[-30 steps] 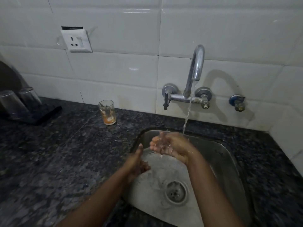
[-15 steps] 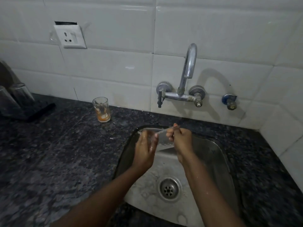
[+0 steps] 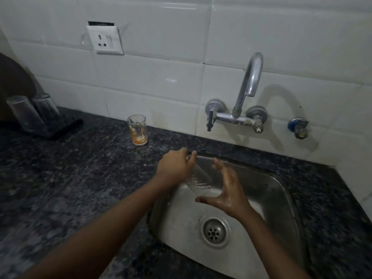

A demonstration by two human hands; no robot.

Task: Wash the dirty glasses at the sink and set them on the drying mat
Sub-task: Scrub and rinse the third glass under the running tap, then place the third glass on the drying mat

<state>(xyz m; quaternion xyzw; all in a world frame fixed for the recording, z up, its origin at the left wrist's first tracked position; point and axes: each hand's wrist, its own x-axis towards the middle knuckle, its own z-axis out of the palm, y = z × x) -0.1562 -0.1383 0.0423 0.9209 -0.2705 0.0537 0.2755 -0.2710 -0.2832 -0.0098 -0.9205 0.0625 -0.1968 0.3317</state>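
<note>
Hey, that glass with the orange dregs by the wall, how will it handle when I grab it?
The dirty glass is probably rigid and fragile, being clear thin glass. It is tall and narrow, so a sideways nudge may tip it on the countertop. The right hand looks wet, so the grip may be slippery.

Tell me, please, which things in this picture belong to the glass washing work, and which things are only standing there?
Belong to the job:
clear glass held by the left hand
right hand
dirty glass with orange residue
sink
tap
drying mat with two upturned glasses

Just there:
wall socket
blue valve
</note>
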